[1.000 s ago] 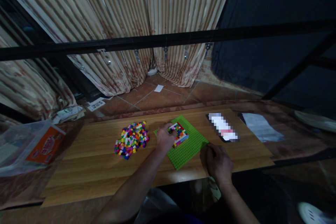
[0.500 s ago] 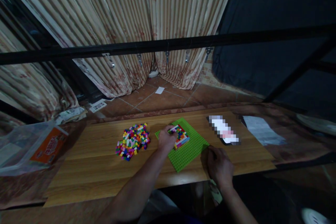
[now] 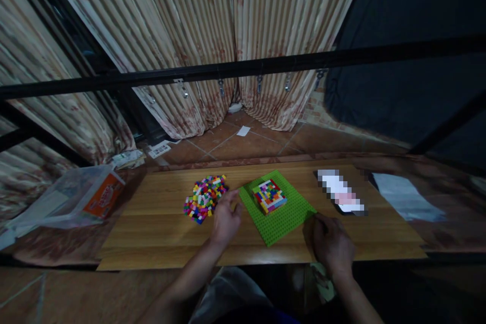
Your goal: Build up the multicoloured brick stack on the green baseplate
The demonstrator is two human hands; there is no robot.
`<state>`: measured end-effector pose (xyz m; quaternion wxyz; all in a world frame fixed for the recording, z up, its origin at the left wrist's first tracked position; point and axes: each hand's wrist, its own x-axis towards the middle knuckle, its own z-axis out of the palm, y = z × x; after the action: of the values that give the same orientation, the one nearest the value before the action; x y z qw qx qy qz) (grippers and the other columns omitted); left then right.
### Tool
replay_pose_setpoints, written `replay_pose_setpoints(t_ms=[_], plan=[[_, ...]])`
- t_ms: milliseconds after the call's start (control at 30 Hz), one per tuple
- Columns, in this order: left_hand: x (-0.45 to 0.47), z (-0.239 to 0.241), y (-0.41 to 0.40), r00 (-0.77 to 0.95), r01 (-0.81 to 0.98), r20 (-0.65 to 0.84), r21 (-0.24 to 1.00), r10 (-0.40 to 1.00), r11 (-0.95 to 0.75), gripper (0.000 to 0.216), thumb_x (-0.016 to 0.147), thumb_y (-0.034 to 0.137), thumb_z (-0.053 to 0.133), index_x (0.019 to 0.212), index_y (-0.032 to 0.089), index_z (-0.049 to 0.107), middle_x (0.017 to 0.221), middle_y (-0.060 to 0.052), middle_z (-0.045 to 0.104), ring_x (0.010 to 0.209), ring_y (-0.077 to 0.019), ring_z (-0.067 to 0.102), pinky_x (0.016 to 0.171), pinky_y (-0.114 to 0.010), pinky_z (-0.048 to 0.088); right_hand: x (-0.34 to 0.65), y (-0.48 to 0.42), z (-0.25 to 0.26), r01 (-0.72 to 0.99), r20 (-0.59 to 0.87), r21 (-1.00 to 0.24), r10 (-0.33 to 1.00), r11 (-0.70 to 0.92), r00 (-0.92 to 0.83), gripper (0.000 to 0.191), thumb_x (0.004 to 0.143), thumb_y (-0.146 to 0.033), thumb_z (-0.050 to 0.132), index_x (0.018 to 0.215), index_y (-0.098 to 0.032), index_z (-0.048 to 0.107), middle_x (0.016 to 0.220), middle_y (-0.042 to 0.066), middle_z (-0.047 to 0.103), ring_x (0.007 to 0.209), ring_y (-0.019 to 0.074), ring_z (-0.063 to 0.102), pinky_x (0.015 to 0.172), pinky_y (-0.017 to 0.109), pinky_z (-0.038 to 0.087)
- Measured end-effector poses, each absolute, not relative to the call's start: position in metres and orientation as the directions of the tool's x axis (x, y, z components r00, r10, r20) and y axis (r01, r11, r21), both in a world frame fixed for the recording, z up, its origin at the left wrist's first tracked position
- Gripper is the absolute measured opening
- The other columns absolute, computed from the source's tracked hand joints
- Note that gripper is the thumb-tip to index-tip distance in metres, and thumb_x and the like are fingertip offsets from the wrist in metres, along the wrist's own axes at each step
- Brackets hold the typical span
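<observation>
Namely, head view: one wooden table (image 3: 159,217), set crosswise before the person, bearing the following. Item, a green studded baseplate (image 3: 271,230), lying flat near the middle of the table and turned so that one corner points towards the person. Item, a squarish block assembly (image 3: 270,196) in many colours, with white and red along its far edges, standing on the baseplate a little towards its far side. Item, a heap of loose bricks (image 3: 205,197), mixed colours, left of the baseplate and well apart from it. Item, the left hand (image 3: 226,220), between heap and baseplate, its fingers open and loosely extended beside the heap's near right edge, with no brick visible in it; whether the fingertips touch the heap cannot be told. Item, the right hand (image 3: 334,245), fingers curled, at the right-hand corner of the baseplate; whether it grips that corner or merely rests there cannot be told. Item, a phone (image 3: 337,192), its screen pixelated, farther right. Surroundings: a clear plastic bin (image 3: 72,215) with an orange label (image 3: 104,195) off the table's left end; a pale sheet (image 3: 406,195) at the right; striped curtains (image 3: 193,20) behind a black bar (image 3: 243,67).
</observation>
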<state>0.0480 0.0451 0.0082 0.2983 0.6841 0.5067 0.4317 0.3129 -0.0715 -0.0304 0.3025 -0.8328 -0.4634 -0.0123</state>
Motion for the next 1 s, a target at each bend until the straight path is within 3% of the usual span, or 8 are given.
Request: replay_pose_setpoints(t_ms=[167,367,767,1000], plan=[[-0.006,-0.003,0.038,0.000,0.494,0.318,0.824,0.948,-0.277,0.020,0.079,0.014,0.056,0.098,0.018,0.063,0.093,-0.005,0.068,0.081,-0.0167,0.066,0.076,-0.031,0.054,0.313,-0.072,-0.032,0.777,0.304,-0.479,0.753,-0.409,0.584,0.037,0.090,-0.038,0.042,0.101,-0.018,0.071,0.101,0.010,0.068,0.078,0.0216,0.060,0.063,0.030,0.038],[-0.019,0.002,0.031,0.092,0.611,0.334,0.725,0.938,-0.319,0.018,0.081,0.012,0.053,0.091,0.019,0.066,0.089,-0.004,0.067,0.080,-0.0156,0.065,0.074,-0.028,0.053,0.312,-0.073,-0.029,0.791,0.325,-0.479,0.761,-0.380,0.562,0.039,0.090,-0.040,0.041,0.101,-0.017,0.071,0.096,0.010,0.068,0.079,0.0228,0.060,0.064,0.031,0.040],[-0.006,0.006,0.027,0.213,0.819,0.307,0.461,0.927,-0.341,0.027,0.087,0.010,0.048,0.102,0.020,0.068,0.104,-0.007,0.066,0.091,-0.0186,0.064,0.083,-0.030,0.052,0.311,-0.072,-0.028,0.771,0.292,-0.476,0.751,-0.422,0.591,0.036,0.090,-0.037,0.043,0.101,-0.019,0.072,0.099,0.010,0.068,0.081,0.0223,0.060,0.064,0.031,0.039],[-0.006,0.007,0.030,0.239,0.841,0.305,0.410,0.922,-0.354,0.025,0.088,0.012,0.048,0.101,0.021,0.067,0.103,-0.007,0.066,0.094,-0.0199,0.064,0.085,-0.031,0.052,0.310,-0.072,-0.027,0.775,0.315,-0.494,0.750,-0.394,0.582,0.038,0.089,-0.038,0.041,0.101,-0.017,0.071,0.097,0.010,0.068,0.079,0.0215,0.060,0.066,0.031,0.039]])
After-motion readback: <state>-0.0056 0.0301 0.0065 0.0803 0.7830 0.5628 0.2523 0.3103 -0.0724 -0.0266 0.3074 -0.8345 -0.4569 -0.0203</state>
